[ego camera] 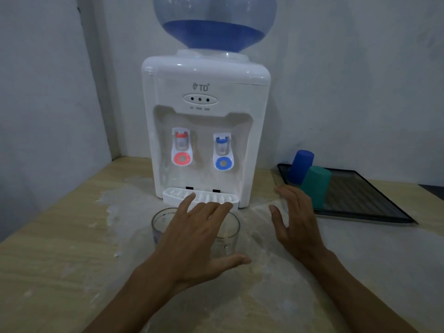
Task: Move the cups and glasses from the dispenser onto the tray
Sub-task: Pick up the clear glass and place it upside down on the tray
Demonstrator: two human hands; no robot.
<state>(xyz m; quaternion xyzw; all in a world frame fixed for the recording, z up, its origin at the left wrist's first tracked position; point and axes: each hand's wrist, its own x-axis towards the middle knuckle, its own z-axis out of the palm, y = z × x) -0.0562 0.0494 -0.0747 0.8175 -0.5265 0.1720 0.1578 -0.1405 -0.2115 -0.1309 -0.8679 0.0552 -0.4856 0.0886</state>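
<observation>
A clear glass [228, 233] stands upright on the table just in front of the white water dispenser [205, 131]. My left hand [195, 236] hovers flat over the glass with fingers spread, covering much of its rim; it holds nothing. My right hand [296, 219] is open to the right of the glass, palm facing it, apart from it. On the black tray [365, 200] at the right stand a blue cup [300, 168] and a green cup [314, 186], both upside down and side by side at the tray's left end.
The dispenser's drip tray [173, 197] is just behind my left fingertips. A blue water bottle [215, 22] sits on top of the dispenser. The wooden table [60, 248] has pale worn patches. Walls close in behind and at the left.
</observation>
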